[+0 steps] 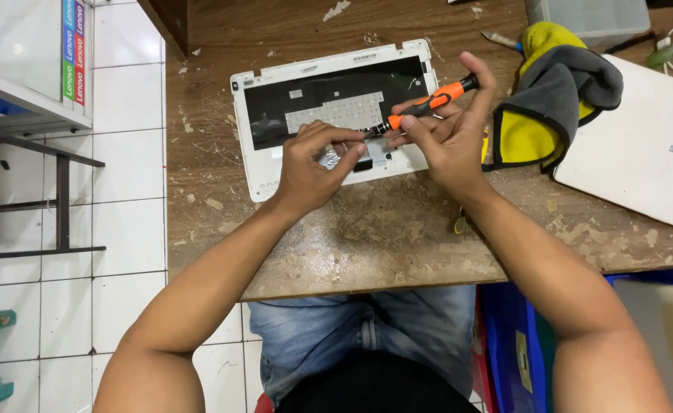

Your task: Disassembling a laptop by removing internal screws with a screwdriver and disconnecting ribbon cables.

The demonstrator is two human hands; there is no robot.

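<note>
White plastic laptop casing lies open on the worn tabletop, keyboard bay exposed. Right hand is clamped on an orange-and-black screwdriver, tip down at the casing's lower middle; left hand presses fingers closed beside that tip. Risk, I'd say: the slanted tip could slip and gouge the plastic. Right of the casing, well apart, sit a yellow-grey cloth and 1 closed white laptop, crowding the right elbow's side.
</note>
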